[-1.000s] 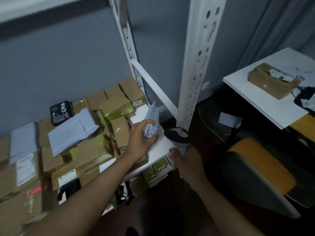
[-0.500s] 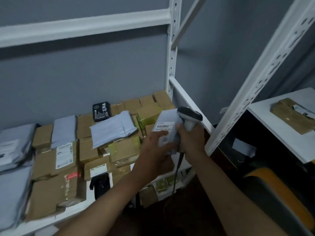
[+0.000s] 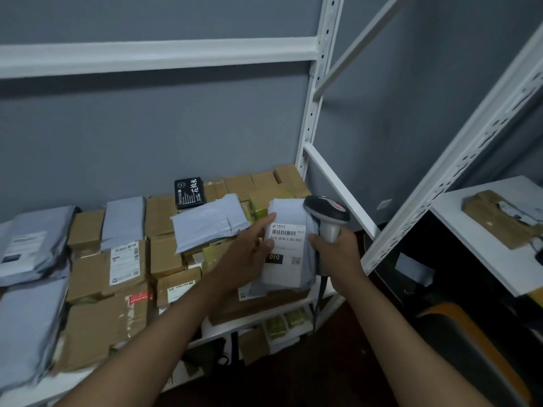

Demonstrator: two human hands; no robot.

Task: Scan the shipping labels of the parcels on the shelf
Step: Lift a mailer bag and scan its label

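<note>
Label [image 3: 289, 237] first: it faces up at you on the grey mailer [image 3: 286, 259], white, with a barcode across its top and a printed number under it. That mailer sits at the right end of the shelf [image 3: 264, 315], raised off the brown boxes below it and tilted toward you.

Your left hand [image 3: 249, 251] holds the mailer by its left edge, thumb pinching onto the label's face, index finger stretched along the top corner. Your right hand [image 3: 338, 251] is wrapped around the grip of the scanner [image 3: 327, 214], and one fingertip seems to steady the mailer's right edge. The scanner head stands just past the mailer's top right corner, and its window looks turned away from the barcode, though you cannot be sure from this angle.

So the step in hand is presenting this parcel for its scan; no beam shows on the label, so judge it unread. The next move calls for drawing the scanner back from the mailer, tipping its nose down at the barcode, and keeping your left thumb clear of the bars before you squeeze the trigger.

Left of the mailer lie another grey mailer [image 3: 208, 221] on the boxes, a black packet [image 3: 190, 193] behind that, and labelled cartons [image 3: 108, 271] further left, all presumably waiting their turn.
</note>
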